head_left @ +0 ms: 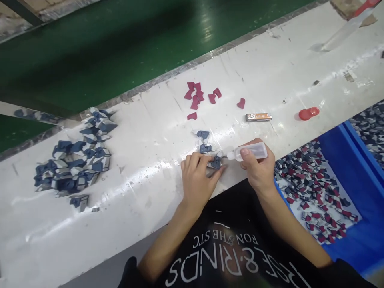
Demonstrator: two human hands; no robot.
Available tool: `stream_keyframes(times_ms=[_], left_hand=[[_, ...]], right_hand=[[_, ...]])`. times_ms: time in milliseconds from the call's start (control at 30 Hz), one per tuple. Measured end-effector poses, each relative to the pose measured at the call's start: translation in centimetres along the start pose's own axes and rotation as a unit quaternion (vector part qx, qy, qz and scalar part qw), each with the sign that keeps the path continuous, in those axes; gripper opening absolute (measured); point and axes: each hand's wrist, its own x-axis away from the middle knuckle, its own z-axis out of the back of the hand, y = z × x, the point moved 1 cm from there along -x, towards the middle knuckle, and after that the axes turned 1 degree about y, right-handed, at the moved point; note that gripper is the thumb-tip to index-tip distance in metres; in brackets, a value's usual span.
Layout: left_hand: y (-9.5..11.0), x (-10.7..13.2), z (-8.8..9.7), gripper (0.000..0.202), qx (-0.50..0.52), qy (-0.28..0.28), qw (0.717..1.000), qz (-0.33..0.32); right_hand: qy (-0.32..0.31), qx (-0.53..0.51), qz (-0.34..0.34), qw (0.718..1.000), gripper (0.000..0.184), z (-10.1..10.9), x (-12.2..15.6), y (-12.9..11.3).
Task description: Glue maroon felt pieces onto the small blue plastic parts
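The left hand is curled over a navy-and-white cut piece, fingertips pinning it to the white-coated bench, near edge, just in front of the person. The right hand is closed around a clear plastic squeeze bottle, thumb on top, lying nearly flat with its nozzle pointing left, tip right at the pinned piece. That is the step in hand: bottle tip and piece brought together, though whether anything is coming out is too small to tell. Two more navy pieces lie just far of the hands. Farther off are loose red cut pieces, with a small orange-and-silver bar and a red cap to the right. A heap of navy-and-white pieces sits well left on the bench, and a blue crate on the right holds mixed red, dark and white pieces — many, all loose.
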Motion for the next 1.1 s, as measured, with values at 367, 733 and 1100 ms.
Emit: stream_keyframes(times_ms=[367, 733, 1100], left_hand=[[-0.3, 0.0, 0.0, 0.024, 0.013, 0.007, 1.0, -0.004], [-0.2, -0.2, -0.2, 0.025, 0.028, 0.01, 1.0, 0.009], [-0.3, -0.2, -0.3, 0.025, 0.036, 0.003, 0.999, 0.02]], right_hand=[[0.023, 0.092, 0.066, 0.993, 0.034, -0.1, 1.3, 0.1], [0.032, 0.126, 0.125, 0.984, 0.032, -0.4, 1.0, 0.5], [-0.006, 0.118, 0.148, 0.982, 0.026, -0.5, 1.1, 0.3]])
